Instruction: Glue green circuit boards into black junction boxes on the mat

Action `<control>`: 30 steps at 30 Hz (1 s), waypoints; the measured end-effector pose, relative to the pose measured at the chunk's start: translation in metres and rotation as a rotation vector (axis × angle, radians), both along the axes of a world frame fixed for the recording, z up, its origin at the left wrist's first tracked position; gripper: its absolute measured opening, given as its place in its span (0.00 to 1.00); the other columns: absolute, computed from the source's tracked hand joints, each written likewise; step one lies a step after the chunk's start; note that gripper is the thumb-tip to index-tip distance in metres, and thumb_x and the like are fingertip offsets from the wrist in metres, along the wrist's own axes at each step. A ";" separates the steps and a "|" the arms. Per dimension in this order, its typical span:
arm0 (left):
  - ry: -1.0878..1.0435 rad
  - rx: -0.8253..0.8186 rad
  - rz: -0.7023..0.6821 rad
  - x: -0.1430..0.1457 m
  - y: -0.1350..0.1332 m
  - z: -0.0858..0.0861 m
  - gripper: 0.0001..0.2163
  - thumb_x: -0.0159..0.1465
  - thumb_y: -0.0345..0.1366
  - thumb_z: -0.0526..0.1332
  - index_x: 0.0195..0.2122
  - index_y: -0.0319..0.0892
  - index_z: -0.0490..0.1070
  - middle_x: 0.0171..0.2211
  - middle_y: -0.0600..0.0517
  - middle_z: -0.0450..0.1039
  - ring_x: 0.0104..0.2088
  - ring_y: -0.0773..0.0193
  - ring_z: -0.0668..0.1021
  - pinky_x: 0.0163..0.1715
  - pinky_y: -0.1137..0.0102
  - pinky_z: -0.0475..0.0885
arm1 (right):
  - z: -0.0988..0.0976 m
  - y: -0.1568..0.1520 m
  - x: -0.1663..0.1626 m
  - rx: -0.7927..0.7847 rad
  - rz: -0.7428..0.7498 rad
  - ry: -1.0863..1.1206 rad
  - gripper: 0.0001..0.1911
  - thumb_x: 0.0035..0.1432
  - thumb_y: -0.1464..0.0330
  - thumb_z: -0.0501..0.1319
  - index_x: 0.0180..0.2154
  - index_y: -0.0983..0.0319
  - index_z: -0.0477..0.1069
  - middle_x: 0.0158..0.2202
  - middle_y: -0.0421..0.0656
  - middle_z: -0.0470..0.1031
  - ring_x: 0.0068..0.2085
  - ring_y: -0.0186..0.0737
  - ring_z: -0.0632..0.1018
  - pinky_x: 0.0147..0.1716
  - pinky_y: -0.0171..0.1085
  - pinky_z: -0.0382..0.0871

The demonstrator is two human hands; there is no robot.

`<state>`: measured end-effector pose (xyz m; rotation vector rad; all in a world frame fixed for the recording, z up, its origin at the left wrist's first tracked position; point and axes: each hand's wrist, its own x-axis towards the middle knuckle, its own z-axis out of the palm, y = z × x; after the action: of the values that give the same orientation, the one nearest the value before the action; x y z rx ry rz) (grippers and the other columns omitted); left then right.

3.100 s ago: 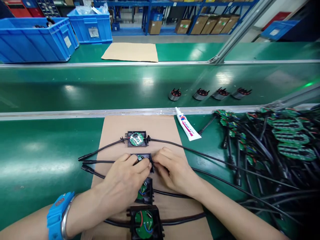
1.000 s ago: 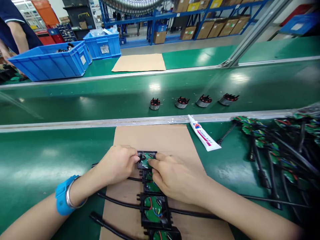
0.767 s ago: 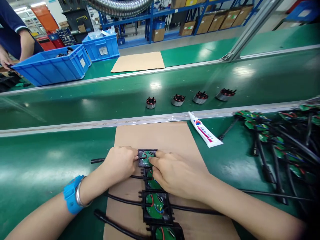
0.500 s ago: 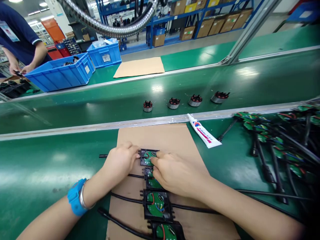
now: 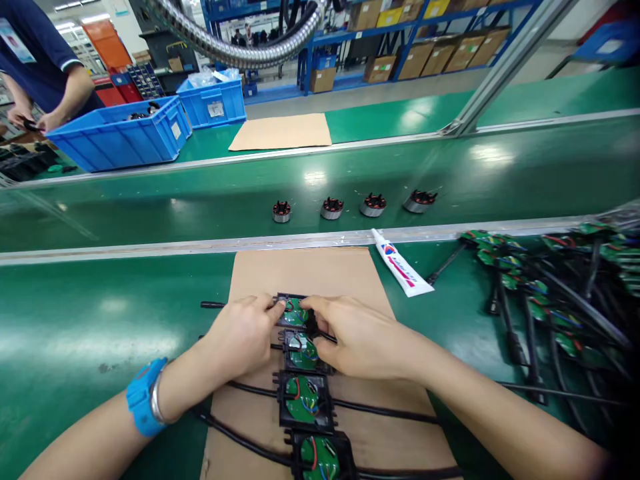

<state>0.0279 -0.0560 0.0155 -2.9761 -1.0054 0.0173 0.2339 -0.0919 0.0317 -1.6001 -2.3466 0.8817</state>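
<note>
The top box sits on the cardboard, pinched between the left hand and the right hand, fingertips closed on its sides. The three boxes lined up below it already look fitted with boards. The heap of cabled boards to the right seems yet undone.

A factory assembly line: green conveyor belt, blue parts bins, shelves of cartons.
</note>
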 end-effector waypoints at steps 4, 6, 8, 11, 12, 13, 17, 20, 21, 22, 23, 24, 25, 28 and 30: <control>-0.213 -0.088 -0.076 0.003 0.010 0.007 0.12 0.66 0.30 0.53 0.46 0.38 0.73 0.43 0.45 0.74 0.42 0.56 0.77 0.42 0.61 0.74 | 0.011 -0.004 0.006 -0.049 -0.081 -0.012 0.16 0.50 0.74 0.55 0.43 0.65 0.65 0.26 0.41 0.72 0.28 0.37 0.72 0.26 0.35 0.59; -0.233 -0.157 -0.208 0.005 0.012 0.004 0.10 0.66 0.31 0.53 0.42 0.39 0.74 0.42 0.47 0.75 0.42 0.57 0.76 0.44 0.61 0.73 | 0.015 -0.005 0.003 -0.063 -0.101 -0.045 0.08 0.51 0.75 0.55 0.36 0.63 0.65 0.24 0.40 0.71 0.25 0.35 0.69 0.24 0.34 0.57; -0.228 -0.179 -0.259 0.007 0.012 0.000 0.10 0.67 0.30 0.53 0.40 0.38 0.74 0.42 0.48 0.76 0.41 0.57 0.77 0.45 0.60 0.72 | 0.016 -0.005 0.000 -0.044 -0.093 -0.088 0.03 0.51 0.75 0.54 0.29 0.61 0.63 0.22 0.39 0.69 0.23 0.34 0.67 0.23 0.34 0.55; -0.249 -0.172 -0.225 0.007 0.011 -0.008 0.11 0.67 0.30 0.51 0.40 0.36 0.73 0.44 0.46 0.75 0.42 0.57 0.76 0.46 0.60 0.72 | 0.007 -0.004 -0.005 0.066 -0.049 -0.126 0.06 0.54 0.74 0.52 0.26 0.61 0.62 0.23 0.41 0.68 0.24 0.34 0.67 0.24 0.35 0.55; -0.253 -0.173 -0.212 0.007 0.010 -0.010 0.11 0.67 0.29 0.51 0.40 0.36 0.73 0.44 0.45 0.75 0.42 0.57 0.76 0.46 0.60 0.72 | 0.002 -0.004 -0.005 0.119 -0.044 -0.113 0.06 0.56 0.74 0.50 0.27 0.61 0.62 0.24 0.42 0.69 0.25 0.35 0.68 0.25 0.36 0.56; -0.254 -0.169 -0.202 0.008 0.009 -0.012 0.11 0.67 0.29 0.51 0.40 0.36 0.73 0.44 0.45 0.75 0.42 0.57 0.76 0.45 0.61 0.72 | -0.005 -0.003 -0.005 0.175 -0.055 -0.086 0.07 0.58 0.73 0.49 0.29 0.62 0.62 0.25 0.43 0.69 0.25 0.36 0.68 0.26 0.36 0.57; -0.247 -0.115 -0.197 0.007 0.005 -0.021 0.10 0.65 0.26 0.52 0.38 0.37 0.72 0.44 0.45 0.74 0.40 0.58 0.76 0.44 0.61 0.72 | -0.032 -0.004 0.001 0.304 -0.184 0.046 0.09 0.62 0.70 0.46 0.29 0.60 0.58 0.26 0.43 0.68 0.26 0.36 0.69 0.27 0.36 0.59; -0.256 -0.091 -0.211 0.006 0.004 -0.026 0.08 0.64 0.27 0.52 0.37 0.37 0.71 0.44 0.45 0.74 0.41 0.58 0.75 0.45 0.61 0.71 | -0.042 -0.006 0.007 0.285 -0.188 0.044 0.10 0.63 0.70 0.46 0.27 0.59 0.55 0.24 0.41 0.66 0.25 0.35 0.67 0.26 0.35 0.59; -0.257 -0.088 -0.210 0.006 0.004 -0.027 0.08 0.65 0.27 0.52 0.38 0.37 0.71 0.44 0.45 0.74 0.41 0.58 0.75 0.45 0.61 0.70 | -0.044 -0.007 0.009 0.278 -0.169 0.030 0.10 0.63 0.70 0.46 0.28 0.59 0.56 0.24 0.41 0.66 0.25 0.35 0.67 0.27 0.35 0.59; -0.253 -0.088 -0.203 0.006 0.004 -0.027 0.08 0.65 0.27 0.52 0.39 0.37 0.71 0.43 0.45 0.74 0.41 0.58 0.75 0.45 0.61 0.70 | -0.044 -0.007 0.010 0.273 -0.143 0.010 0.10 0.62 0.71 0.46 0.28 0.59 0.57 0.25 0.41 0.66 0.26 0.36 0.68 0.27 0.35 0.59; -0.244 -0.092 -0.192 0.005 0.004 -0.027 0.08 0.64 0.27 0.52 0.40 0.38 0.70 0.42 0.46 0.73 0.40 0.57 0.75 0.44 0.61 0.70 | -0.044 -0.007 0.010 0.269 -0.115 -0.014 0.09 0.62 0.72 0.46 0.29 0.60 0.58 0.26 0.42 0.67 0.27 0.36 0.68 0.27 0.35 0.59; -0.233 -0.098 -0.182 0.005 0.003 -0.026 0.09 0.64 0.27 0.52 0.42 0.38 0.70 0.40 0.46 0.73 0.40 0.57 0.74 0.43 0.62 0.70 | -0.043 -0.006 0.010 0.265 -0.091 -0.033 0.09 0.61 0.73 0.46 0.30 0.60 0.60 0.26 0.42 0.67 0.28 0.37 0.69 0.28 0.36 0.59; -0.224 -0.104 -0.175 0.005 0.003 -0.025 0.11 0.64 0.27 0.52 0.45 0.38 0.69 0.40 0.47 0.73 0.39 0.57 0.74 0.42 0.62 0.70 | -0.042 -0.004 0.010 0.260 -0.066 -0.056 0.09 0.61 0.74 0.46 0.30 0.60 0.61 0.27 0.42 0.68 0.28 0.37 0.69 0.28 0.36 0.58; -0.204 -0.116 -0.173 0.008 0.002 -0.022 0.16 0.63 0.26 0.52 0.52 0.40 0.66 0.40 0.48 0.71 0.38 0.57 0.73 0.40 0.62 0.69 | -0.036 0.001 0.009 0.279 0.053 -0.183 0.11 0.59 0.77 0.46 0.31 0.62 0.65 0.28 0.43 0.69 0.28 0.37 0.69 0.27 0.36 0.56; -0.185 -0.123 -0.171 0.011 0.002 -0.019 0.16 0.62 0.26 0.52 0.50 0.40 0.67 0.40 0.49 0.71 0.38 0.56 0.72 0.38 0.61 0.68 | -0.032 0.004 0.009 0.295 0.157 -0.285 0.12 0.56 0.79 0.48 0.32 0.62 0.67 0.28 0.43 0.69 0.28 0.37 0.68 0.26 0.37 0.54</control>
<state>0.0394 -0.0540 -0.0034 -3.2145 -0.7853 -0.2073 0.2427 -0.0875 -0.0003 -1.5196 -2.6705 0.3214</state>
